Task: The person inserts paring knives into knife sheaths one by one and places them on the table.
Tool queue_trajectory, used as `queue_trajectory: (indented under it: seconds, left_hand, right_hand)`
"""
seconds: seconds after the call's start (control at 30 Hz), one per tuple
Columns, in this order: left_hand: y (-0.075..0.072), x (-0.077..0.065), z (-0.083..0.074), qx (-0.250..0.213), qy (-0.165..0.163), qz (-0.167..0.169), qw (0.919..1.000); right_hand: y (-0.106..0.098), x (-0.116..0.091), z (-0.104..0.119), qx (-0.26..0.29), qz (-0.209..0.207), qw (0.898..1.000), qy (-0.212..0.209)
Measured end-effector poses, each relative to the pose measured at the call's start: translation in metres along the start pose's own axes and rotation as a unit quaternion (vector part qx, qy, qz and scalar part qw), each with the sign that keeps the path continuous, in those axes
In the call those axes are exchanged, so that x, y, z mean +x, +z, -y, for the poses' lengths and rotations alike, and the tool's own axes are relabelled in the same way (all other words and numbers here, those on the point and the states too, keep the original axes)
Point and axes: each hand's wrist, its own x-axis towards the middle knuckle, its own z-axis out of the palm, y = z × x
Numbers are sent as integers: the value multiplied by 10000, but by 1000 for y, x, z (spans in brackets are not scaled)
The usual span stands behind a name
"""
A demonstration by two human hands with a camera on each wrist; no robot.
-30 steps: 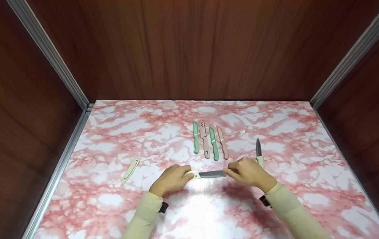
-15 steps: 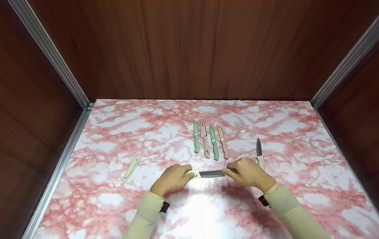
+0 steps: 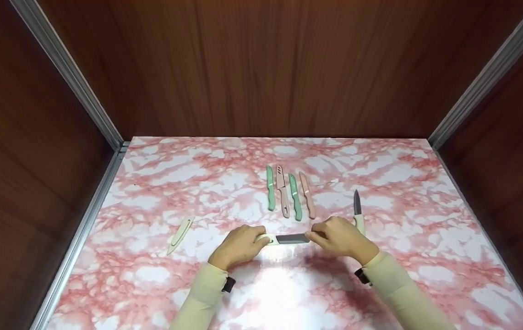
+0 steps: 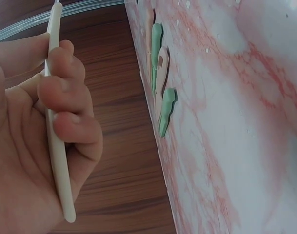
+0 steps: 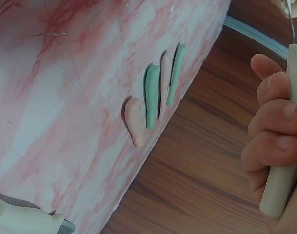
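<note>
In the head view my left hand (image 3: pixel 239 246) grips a narrow cream knife sheath (image 3: pixel 267 239), seen edge-on in the left wrist view. My right hand (image 3: pixel 343 239) holds the cream handle (image 5: pixel 281 183) of a knife, its fingers wrapped round it in the right wrist view. The dark blade (image 3: pixel 292 239) spans the gap between both hands and runs up to the sheath's mouth. Its tip is not visible, apparently inside the sheath. Beside my right hand lies a second cream knife (image 3: pixel 357 204), bare blade pointing away, handle partly hidden.
A loose cream sheath (image 3: pixel 181 236) lies left of my left hand. Ahead, several knives lie side by side: a green one (image 3: pixel 270 188), a pink one (image 3: pixel 283 191), another green one (image 3: pixel 295 197) and a peach one (image 3: pixel 307 196). Wood-patterned panels (image 3: pixel 261 68) enclose the marbled table (image 3: pixel 151 275).
My right hand has shifted slightly left and my left hand slightly right, so a little less blade shows between them. The knives on the table have stayed put.
</note>
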Motion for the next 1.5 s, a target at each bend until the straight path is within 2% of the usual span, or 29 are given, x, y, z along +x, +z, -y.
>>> queue_trajectory:
  seconds: [0.4,0.73,1.5]
  left_hand:
    - [-2,2,-2,107,-23,-19,9999]
    - [-1,2,-4,31,-81,-12,10000]
    - [1,3,-6,202,61,-101,9997]
  right_hand:
    - [0,4,3,8,-41,9999,-134]
    - [2,6,4,-155,82,9998,54]
    - [1,10,10,-153,192,9997,10]
